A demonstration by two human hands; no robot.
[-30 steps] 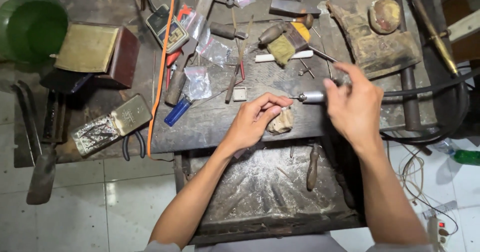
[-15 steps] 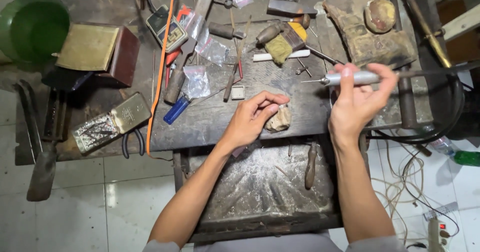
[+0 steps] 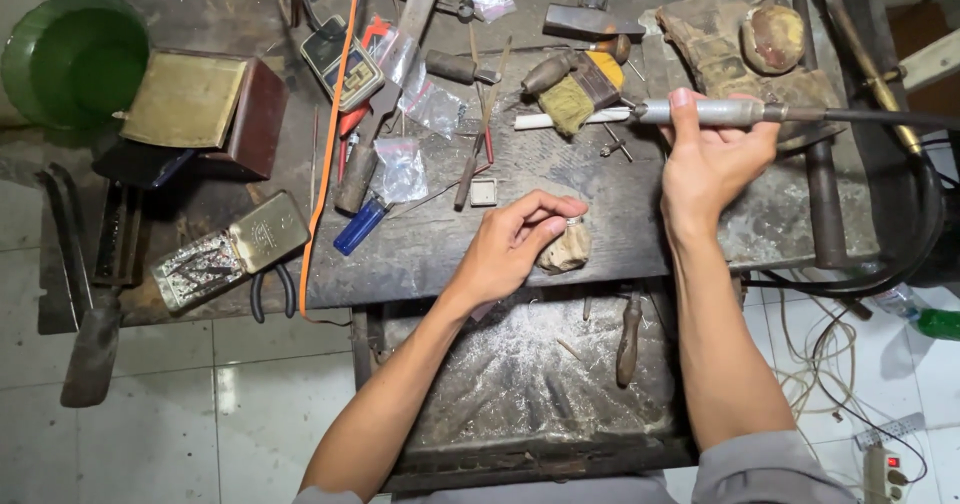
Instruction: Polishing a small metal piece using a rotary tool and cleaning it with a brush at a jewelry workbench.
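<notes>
Since the picture half a second back, the right hand (image 3: 712, 159) has carried the rotary handpiece (image 3: 705, 112) farther up and away from the bench edge, so that the tool now lies level across the top of the fist, well apart from the work. That hand is clenched round the metal barrel, thumb up along it, with the dark flexible shaft (image 3: 880, 117) running off to the right. The left hand (image 3: 515, 244) has hardly shifted: its fingers curl over a small pale lump (image 3: 567, 252) at the front edge of the workbench (image 3: 560, 184), pinching what looks like a small metal ring (image 3: 574, 223) against it; the piece is too small to tell more. So the thing being worked sits at the bench lip, just above the dusty catch tray (image 3: 520, 374), held down and steadied, while the tool is lifted clear. By my reading this is a pause between passes of grinding or polishing, perhaps to look at the piece or turn it. A further pass would call for bringing the tip down slowly to the ring, with the left fingers kept clear of the spinning end and the lump pressed firm so that nothing skids. Files, pliers (image 3: 270, 289), a blue lighter (image 3: 358, 227) and a green bowl (image 3: 75, 59) lie about untouched.
</notes>
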